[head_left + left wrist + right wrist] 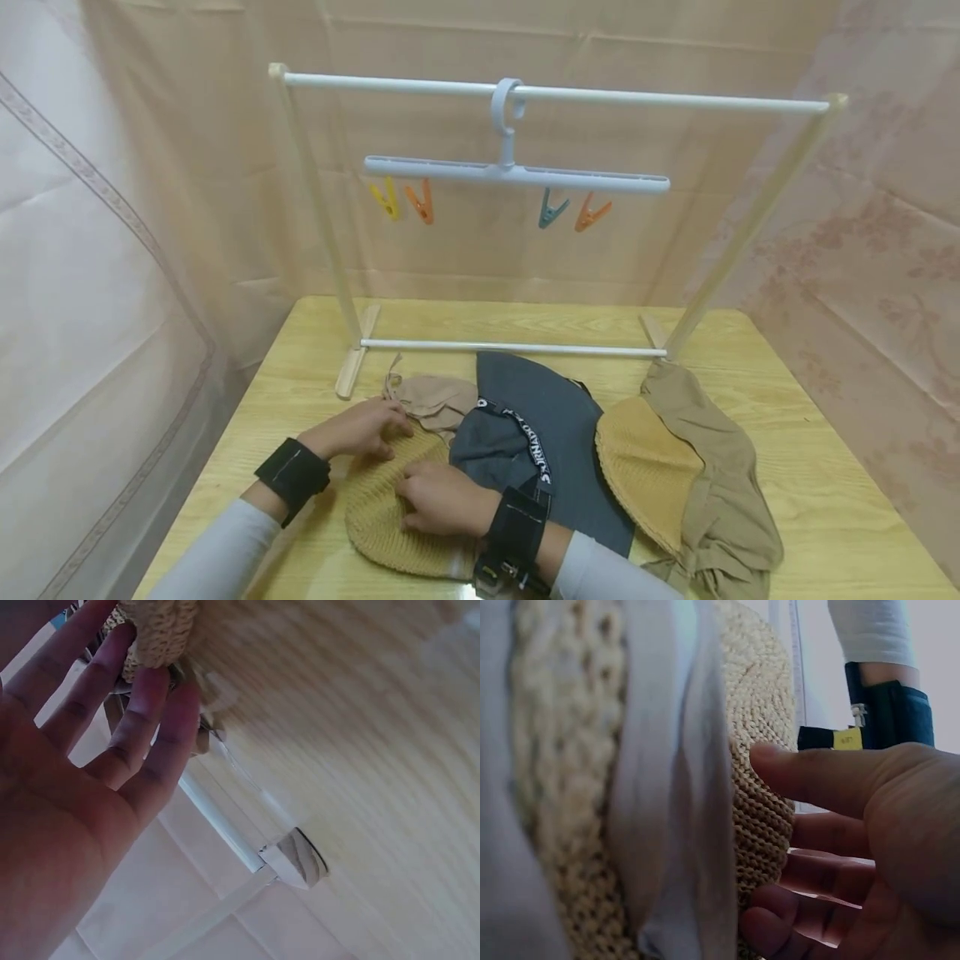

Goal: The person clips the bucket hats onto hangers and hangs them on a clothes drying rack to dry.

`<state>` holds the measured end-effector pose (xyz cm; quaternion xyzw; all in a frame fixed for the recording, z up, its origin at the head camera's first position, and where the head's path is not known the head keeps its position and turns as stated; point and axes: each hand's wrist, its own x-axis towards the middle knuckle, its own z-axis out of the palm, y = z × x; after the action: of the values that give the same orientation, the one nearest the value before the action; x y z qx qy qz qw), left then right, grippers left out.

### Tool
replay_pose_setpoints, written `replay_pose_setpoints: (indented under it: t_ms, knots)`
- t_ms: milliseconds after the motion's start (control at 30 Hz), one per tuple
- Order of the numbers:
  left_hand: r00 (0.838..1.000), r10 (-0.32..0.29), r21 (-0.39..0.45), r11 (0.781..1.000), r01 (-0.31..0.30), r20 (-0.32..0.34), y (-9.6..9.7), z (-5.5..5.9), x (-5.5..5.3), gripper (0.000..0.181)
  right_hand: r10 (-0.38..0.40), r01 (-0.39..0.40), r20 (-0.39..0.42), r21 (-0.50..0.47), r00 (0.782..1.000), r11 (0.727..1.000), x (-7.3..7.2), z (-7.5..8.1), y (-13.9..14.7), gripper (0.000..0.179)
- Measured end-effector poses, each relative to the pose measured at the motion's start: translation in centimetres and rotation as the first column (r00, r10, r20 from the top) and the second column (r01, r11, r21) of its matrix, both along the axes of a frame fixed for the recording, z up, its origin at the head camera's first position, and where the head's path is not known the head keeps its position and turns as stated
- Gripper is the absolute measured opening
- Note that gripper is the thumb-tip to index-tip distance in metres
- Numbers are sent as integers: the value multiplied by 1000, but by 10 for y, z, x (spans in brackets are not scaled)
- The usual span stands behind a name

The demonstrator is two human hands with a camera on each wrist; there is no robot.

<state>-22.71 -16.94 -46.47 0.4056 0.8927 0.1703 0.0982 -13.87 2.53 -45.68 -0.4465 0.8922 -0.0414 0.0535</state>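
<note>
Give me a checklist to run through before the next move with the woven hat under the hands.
1. Hands at the woven hat: ok, left hand and right hand both touch it.
2. Secure grip: cannot tell, the undersides of the fingers are partly hidden.
3. Space beside the hat: not ok, the dark hat lies right against it.
4. Hanger on the rack: ok, hooked over the top rail.
5. Clips unoccupied: ok, yellow, teal and two orange hang with nothing in them.
</note>
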Motion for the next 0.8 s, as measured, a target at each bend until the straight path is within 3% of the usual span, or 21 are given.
replay_pose_setpoints:
  t_ms: [133, 333, 567, 800]
  knots:
    - [1000, 2, -15, 1000, -2, 6, -1, 5, -2, 40, -18, 17, -46, -12, 999, 1000, 0, -1, -4, 18]
    - [999, 12, -7, 1000, -13, -48, 6, -5, 0, 40, -66, 63, -98, -29, 993, 998, 4, -11, -7, 17]
    - [998, 37, -25, 999, -38, -48, 10, -6, 5, 40, -80, 77, -45, -71, 996, 995, 6, -14, -8, 17]
    - [998, 42, -26, 999, -43, -53, 12, -3, 2, 39, -97, 96, -6, -75, 995, 993, 2, -13, -8, 16]
